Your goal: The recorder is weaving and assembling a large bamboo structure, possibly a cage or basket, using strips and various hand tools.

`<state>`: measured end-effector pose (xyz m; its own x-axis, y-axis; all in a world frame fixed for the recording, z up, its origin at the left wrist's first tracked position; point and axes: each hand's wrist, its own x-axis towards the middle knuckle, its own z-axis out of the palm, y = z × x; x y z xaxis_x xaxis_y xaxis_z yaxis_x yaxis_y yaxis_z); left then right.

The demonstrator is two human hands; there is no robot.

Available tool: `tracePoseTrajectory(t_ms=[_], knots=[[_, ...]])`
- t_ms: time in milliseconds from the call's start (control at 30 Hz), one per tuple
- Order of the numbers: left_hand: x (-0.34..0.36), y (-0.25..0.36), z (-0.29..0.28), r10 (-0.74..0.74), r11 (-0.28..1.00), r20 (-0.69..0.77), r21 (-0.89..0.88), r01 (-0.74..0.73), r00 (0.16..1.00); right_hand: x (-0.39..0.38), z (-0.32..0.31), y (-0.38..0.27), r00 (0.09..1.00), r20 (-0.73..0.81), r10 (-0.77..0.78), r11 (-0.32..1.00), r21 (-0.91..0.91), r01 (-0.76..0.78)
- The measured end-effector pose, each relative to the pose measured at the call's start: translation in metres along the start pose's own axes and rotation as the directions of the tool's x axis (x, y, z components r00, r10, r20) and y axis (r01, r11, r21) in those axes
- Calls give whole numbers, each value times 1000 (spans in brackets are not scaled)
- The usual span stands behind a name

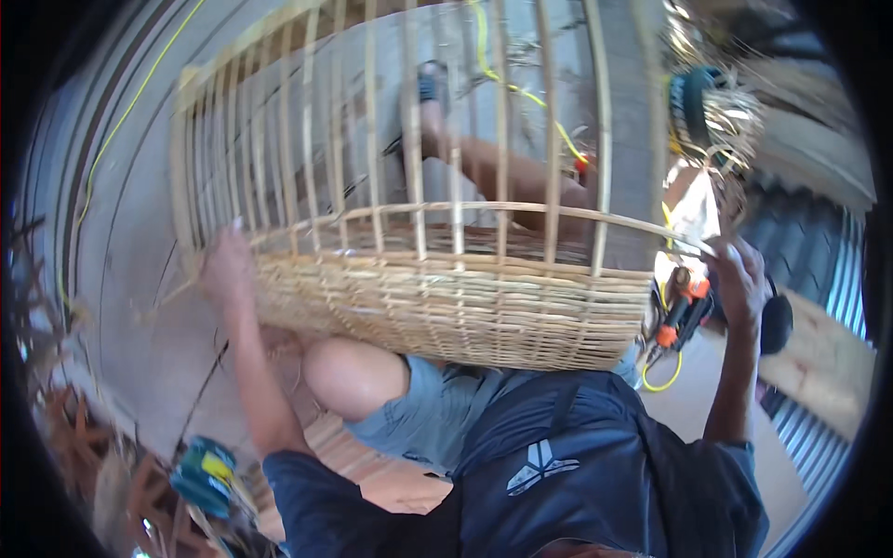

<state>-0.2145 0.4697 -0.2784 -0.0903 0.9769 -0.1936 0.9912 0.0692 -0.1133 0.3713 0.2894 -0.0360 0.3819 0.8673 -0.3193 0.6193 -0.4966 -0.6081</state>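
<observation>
A partly woven cane panel [465, 312] lies across my lap, with close weaving along its near side. Upright stakes [372, 139] run from the weaving to a wooden bar at the far side. One loose cane strand [521, 206] passes between the stakes, bowed above the woven rows. My right hand [741, 279] is closed on the strand's right end, just beyond the panel's right edge. At the panel's left edge my left hand [228, 265] is closed around the strand's left part; its fingers are slightly blurred. A short cane end pokes out left of that hand.
An orange and black power tool [684, 312] with a yellow cord lies near my right hand. A teal tool or case [206, 476] sits at lower left. Stacked wooden pieces [79, 437] stand at far left, a board [819, 363] and corrugated sheets at right.
</observation>
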Motion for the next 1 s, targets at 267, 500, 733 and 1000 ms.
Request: tracePoseTrajectory(t_ms=[267,500,733,1000], knots=[[23,-45,-27,-139,990,69,38,137,988,-19,37,-35,961,-39,-275,954,-131,268],[-83,186,-155,406,594,-325,-616,-517,854,-52,88,33,987,124,101,723,672,-158],[-180,360,-245,881,313,-251,-325,-892,401,-46,113,49,997,27,-78,678,734,33],[-186,363,-252,753,578,174,-635,-513,635,-56,131,43,985,-70,-160,603,783,154]])
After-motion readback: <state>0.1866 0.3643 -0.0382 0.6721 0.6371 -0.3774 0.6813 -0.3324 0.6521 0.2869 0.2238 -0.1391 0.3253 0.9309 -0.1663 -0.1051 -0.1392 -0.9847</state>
